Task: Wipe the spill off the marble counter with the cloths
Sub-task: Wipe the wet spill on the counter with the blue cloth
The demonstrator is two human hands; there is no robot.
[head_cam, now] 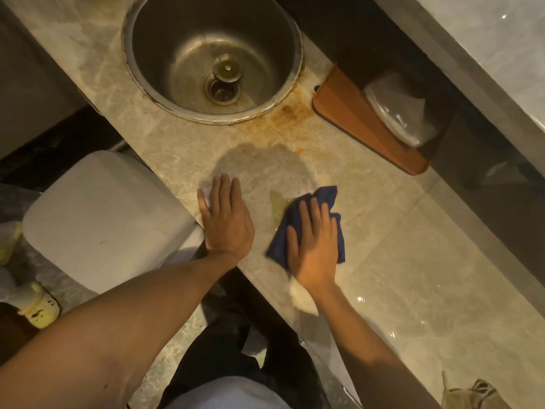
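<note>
A yellowish puddle, the spill (278, 208), lies on the marble counter (398, 261) just below a round steel sink. My right hand (314, 246) presses flat on a dark blue cloth (323, 199), whose left edge touches the spill. My left hand (225, 216) rests flat and empty on the counter's near edge, fingers spread, left of the spill. A second, beige cloth (474, 394) lies crumpled at the counter's lower right. Orange-brown stains (289, 119) spread between the sink rim and the spill.
The sink (212, 57) has a drain plug at its centre. A brown tray (365, 122) with a plastic-wrapped bundle (398, 113) sits to the right of it. A white toilet tank lid (103, 216) stands left of the counter, with yellow slippers (38, 308) on the floor.
</note>
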